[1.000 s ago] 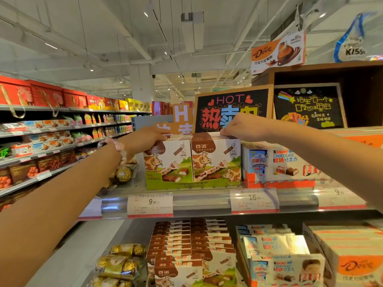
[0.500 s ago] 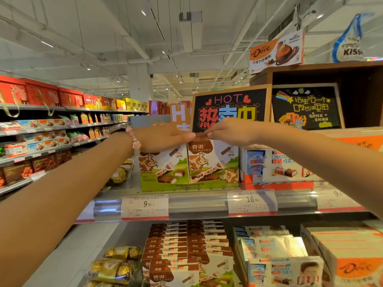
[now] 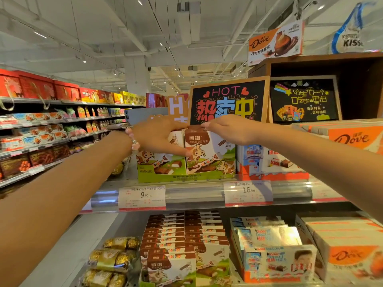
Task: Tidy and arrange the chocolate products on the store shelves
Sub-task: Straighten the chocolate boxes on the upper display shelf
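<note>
Supermarket shelf [image 3: 196, 191]: left hand [image 3: 159, 139] pinches a front Bainuo chocolate box [image 3: 209, 152], right hand [image 3: 226, 129] steadying its top, probably squaring the row.

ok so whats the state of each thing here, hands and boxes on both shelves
left hand: gripping cow chocolate boxes
right hand: fingers resting on their tops
cow chocolate boxes: upright in green tray
lower cow boxes: leaning back in rows
</note>
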Demonstrator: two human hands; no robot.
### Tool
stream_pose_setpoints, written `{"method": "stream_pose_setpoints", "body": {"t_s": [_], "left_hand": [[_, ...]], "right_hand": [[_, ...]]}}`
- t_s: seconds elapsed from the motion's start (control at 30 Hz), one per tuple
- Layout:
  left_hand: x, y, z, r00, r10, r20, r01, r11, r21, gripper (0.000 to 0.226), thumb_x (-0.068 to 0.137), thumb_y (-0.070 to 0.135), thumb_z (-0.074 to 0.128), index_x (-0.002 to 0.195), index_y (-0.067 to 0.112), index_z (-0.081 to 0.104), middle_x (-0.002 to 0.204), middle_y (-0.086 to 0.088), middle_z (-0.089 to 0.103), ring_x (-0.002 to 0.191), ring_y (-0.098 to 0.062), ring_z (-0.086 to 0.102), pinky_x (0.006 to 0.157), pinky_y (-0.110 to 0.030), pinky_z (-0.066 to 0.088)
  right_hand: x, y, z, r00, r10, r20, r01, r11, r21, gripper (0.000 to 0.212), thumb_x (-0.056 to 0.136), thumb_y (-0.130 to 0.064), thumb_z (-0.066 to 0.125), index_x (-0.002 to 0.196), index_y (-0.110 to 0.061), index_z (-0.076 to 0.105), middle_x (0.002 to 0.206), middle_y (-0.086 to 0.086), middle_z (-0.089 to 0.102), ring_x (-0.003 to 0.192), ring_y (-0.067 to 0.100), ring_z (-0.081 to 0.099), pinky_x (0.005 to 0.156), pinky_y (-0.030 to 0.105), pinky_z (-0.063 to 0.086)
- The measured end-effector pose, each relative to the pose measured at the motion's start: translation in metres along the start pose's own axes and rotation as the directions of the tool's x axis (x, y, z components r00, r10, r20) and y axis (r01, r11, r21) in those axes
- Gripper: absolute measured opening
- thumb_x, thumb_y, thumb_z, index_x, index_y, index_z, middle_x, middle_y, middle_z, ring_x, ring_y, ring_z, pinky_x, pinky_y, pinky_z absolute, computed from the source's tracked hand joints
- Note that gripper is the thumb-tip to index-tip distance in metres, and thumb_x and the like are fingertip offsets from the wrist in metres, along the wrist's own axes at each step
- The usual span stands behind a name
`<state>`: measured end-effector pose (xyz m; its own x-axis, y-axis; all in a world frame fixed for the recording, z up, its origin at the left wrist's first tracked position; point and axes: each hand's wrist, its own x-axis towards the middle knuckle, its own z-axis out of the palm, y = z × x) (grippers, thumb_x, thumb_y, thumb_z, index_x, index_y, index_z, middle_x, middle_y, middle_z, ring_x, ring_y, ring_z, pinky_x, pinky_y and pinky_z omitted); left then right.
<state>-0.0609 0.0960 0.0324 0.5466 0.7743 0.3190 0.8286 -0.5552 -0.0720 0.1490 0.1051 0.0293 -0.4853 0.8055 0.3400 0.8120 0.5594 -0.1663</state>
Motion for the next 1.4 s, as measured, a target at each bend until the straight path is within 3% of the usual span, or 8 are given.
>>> {"method": "stream_pose_setpoints", "body": {"t_s": [0.13,0.27,0.4,0.6,0.8,0.9,1.2,1.4], "left_hand": [[-0.006,0.0,0.003,0.989,-0.017,-0.146,0.009,0.999,-0.052,0.078,0.062,0.069,0.067,0.125,0.024,0.056,0.117,0.005,0.063,0.104,-0.014,0.059,0.089,-0.037,0.049],[-0.018,0.01,0.001,0.921,0.0,-0.388,-0.027,0.998,-0.065,0.06,0.072,0.064,0.062,0.107,0.016,0.066,0.105,0.001,0.064,0.095,-0.014,0.057,0.081,-0.03,0.045],[-0.042,0.029,0.006,0.85,0.013,-0.527,-0.129,0.975,-0.183,0.031,0.079,0.042,0.057,0.092,0.015,0.068,0.085,0.006,0.063,0.078,-0.008,0.058,0.067,-0.022,0.047],[-0.085,0.053,0.041,0.912,-0.001,-0.41,-0.143,0.936,-0.321,0.013,0.08,0.029,0.061,0.08,0.018,0.068,0.069,0.003,0.065,0.064,-0.013,0.059,0.054,-0.016,0.044],[-0.112,0.056,0.087,0.982,0.046,-0.186,-0.11,0.931,-0.349,0.016,0.082,0.028,0.065,0.072,0.015,0.068,0.058,0.006,0.059,0.058,-0.009,0.056,0.052,-0.011,0.038],[-0.118,0.053,0.12,1.0,-0.022,0.018,0.026,0.959,-0.281,0.008,0.08,0.024,0.071,0.077,0.016,0.068,0.065,0.007,0.063,0.061,-0.007,0.058,0.057,-0.013,0.04],[-0.114,0.061,0.199,0.836,-0.519,0.178,0.535,0.843,-0.051,0.106,0.045,0.077,0.071,0.13,0.026,0.031,0.133,-0.006,0.039,0.126,-0.028,0.036,0.1,-0.049,0.039],[-0.117,0.047,0.207,0.826,-0.444,0.348,0.444,0.892,0.085,0.115,0.061,0.056,0.077,0.148,0.031,0.006,0.157,-0.003,0.006,0.144,-0.033,0.002,0.113,-0.057,0.016]], "right_hand": [[-0.003,0.0,0.002,0.948,-0.183,-0.261,0.135,0.972,-0.19,0.048,0.101,-0.038,0.031,0.087,-0.003,0.062,0.083,0.015,0.062,0.077,0.029,0.058,0.064,0.037,0.043],[-0.019,-0.009,-0.004,0.844,-0.296,-0.448,0.229,0.953,-0.199,0.035,0.098,-0.032,0.042,0.095,-0.006,0.066,0.093,0.009,0.064,0.086,0.023,0.058,0.076,0.042,0.047],[-0.048,-0.022,0.005,0.799,-0.348,-0.49,0.339,0.934,-0.112,0.021,0.092,-0.022,0.053,0.104,-0.013,0.067,0.095,-0.002,0.062,0.085,0.009,0.056,0.072,0.017,0.044],[-0.093,-0.028,0.049,0.81,-0.462,-0.362,0.482,0.875,-0.037,0.018,0.086,-0.016,0.056,0.098,-0.011,0.069,0.086,-0.005,0.062,0.073,0.005,0.055,0.065,0.012,0.04],[-0.118,-0.022,0.107,0.899,-0.428,-0.095,0.434,0.899,0.059,0.021,0.088,-0.021,0.055,0.103,-0.014,0.068,0.09,-0.012,0.06,0.078,-0.005,0.047,0.071,0.008,0.037],[-0.12,-0.014,0.138,0.947,-0.312,0.076,0.307,0.949,0.068,0.022,0.09,-0.021,0.058,0.109,-0.018,0.068,0.102,-0.004,0.065,0.088,0.009,0.059,0.08,0.025,0.048],[-0.097,0.001,0.197,0.986,-0.043,0.158,0.062,0.991,-0.116,0.042,0.076,-0.034,0.07,0.114,-0.021,0.058,0.118,-0.001,0.054,0.107,0.021,0.054,0.085,0.038,0.05],[-0.087,-0.02,0.204,0.973,-0.171,0.156,0.191,0.973,-0.126,0.051,0.076,-0.046,0.069,0.119,-0.024,0.056,0.117,-0.003,0.056,0.105,0.016,0.053,0.09,0.033,0.039]]}}
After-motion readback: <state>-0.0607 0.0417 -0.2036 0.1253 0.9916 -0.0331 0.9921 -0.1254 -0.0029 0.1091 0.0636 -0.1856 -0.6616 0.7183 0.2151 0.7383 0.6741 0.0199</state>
